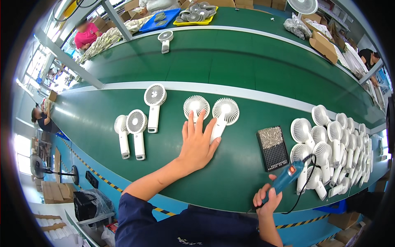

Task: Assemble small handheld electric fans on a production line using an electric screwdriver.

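Observation:
My left hand (196, 144) is spread out over two white handheld fans lying on the green table (230, 181). Its fingertips touch the left fan (196, 105), whose handle is hidden under the hand. Forefinger and thumb lie along the handle of the right fan (226, 111). In my right hand (266, 200) is a teal electric screwdriver (286, 179) with a black cord, held near the table's front edge, apart from the fans. Behind it sits a black gridded tray (275, 158), its far part filled with small metal pieces, apparently screws.
Three white handheld fans (140, 123) lie to the left. Many more (325, 148) are crowded at the right. Beyond a pale rail (197, 86), another fan (165, 41) lies on a green belt (230, 53). Blue (158, 24) and yellow trays (177, 22) hold parts. Other people sit farther off.

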A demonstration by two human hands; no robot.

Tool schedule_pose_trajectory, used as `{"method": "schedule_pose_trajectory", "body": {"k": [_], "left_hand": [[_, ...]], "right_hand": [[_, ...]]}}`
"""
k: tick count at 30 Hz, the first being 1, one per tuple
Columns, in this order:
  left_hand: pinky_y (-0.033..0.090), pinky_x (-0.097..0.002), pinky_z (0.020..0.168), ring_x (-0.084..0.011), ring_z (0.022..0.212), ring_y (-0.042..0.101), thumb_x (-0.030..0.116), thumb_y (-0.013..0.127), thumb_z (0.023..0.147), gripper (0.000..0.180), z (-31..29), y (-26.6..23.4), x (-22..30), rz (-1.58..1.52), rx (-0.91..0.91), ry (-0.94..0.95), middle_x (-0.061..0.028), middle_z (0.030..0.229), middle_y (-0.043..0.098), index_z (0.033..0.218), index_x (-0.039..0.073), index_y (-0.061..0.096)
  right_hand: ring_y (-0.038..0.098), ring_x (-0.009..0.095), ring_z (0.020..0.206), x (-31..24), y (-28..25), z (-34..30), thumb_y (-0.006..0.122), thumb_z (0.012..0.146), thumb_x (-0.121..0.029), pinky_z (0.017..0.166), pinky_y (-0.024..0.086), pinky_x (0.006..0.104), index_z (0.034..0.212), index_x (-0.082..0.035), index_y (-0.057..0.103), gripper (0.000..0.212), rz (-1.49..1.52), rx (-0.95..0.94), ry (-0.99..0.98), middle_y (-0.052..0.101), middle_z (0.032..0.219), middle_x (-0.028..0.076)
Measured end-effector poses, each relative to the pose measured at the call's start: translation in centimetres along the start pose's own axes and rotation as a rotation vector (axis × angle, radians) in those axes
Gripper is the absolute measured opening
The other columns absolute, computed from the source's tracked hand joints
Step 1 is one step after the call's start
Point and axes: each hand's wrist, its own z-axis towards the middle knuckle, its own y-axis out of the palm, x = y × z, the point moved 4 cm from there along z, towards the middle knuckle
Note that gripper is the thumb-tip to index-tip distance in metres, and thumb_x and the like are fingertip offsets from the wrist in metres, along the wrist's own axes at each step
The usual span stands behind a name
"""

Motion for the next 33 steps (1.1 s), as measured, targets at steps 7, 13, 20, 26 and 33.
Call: {"method": "schedule_pose_trajectory", "body": {"k": [7,13,20,26,33], "left_hand": [[0.035,-0.0486,0.106,-0.0450,0.125,0.041,0.020,0.064,0.086,0.050,17.3,-4.4,-10.7,0.016,0.334,0.053,-0.0244,0.137,0.042,0.132,0.009,0.047],[0.038,-0.0538,0.104,-0.0471,0.126,0.043,0.050,0.058,0.089,0.062,29.8,4.2,-33.3,0.179,0.056,-0.620,-0.0314,0.142,0.037,0.145,0.039,0.036],[0.044,-0.0561,0.089,-0.0516,0.102,0.055,0.013,0.040,0.092,0.033,31.2,4.5,-36.1,0.382,-0.055,-0.276,-0.0192,0.134,0.049,0.124,0.016,0.047],[0.046,-0.0518,0.078,-0.0466,0.088,0.056,0.016,0.045,0.097,0.018,12.9,-5.0,-19.2,-0.083,0.115,-0.259,-0.0269,0.099,0.051,0.115,0.014,0.048],[0.049,-0.0524,0.073,-0.0459,0.081,0.057,0.013,0.050,0.094,0.018,1.0,-4.4,-10.0,-0.038,0.021,-0.204,-0.0261,0.097,0.051,0.112,0.013,0.053]], "right_hand": [[0.042,0.012,0.039,-0.3,-1.3,-0.7,0.066,0.089,-0.037,0.034,0.038,0.0263,0.132,0.000,0.035,0.065,0.010,-0.033,0.031,0.042,0.060,0.003],[0.044,0.014,0.049,-0.8,-0.4,-1.5,0.074,0.086,-0.033,0.042,0.037,0.0288,0.135,-0.001,0.038,0.069,0.030,0.035,0.150,0.046,0.069,0.005],[0.055,0.017,0.062,-0.9,-0.5,-1.8,0.080,0.080,-0.034,0.055,0.046,0.0312,0.132,0.001,0.045,0.072,0.080,0.094,0.233,0.055,0.080,0.005],[0.042,0.013,0.038,0.2,-0.1,0.3,0.070,0.086,-0.037,0.034,0.039,0.0277,0.133,0.001,0.034,0.070,0.064,0.061,0.048,0.043,0.058,0.003],[0.038,0.010,0.039,-0.1,1.1,1.3,0.055,0.094,-0.032,0.034,0.034,0.0261,0.133,-0.002,0.039,0.052,-0.014,-0.012,-0.018,0.041,0.061,0.001]]}}
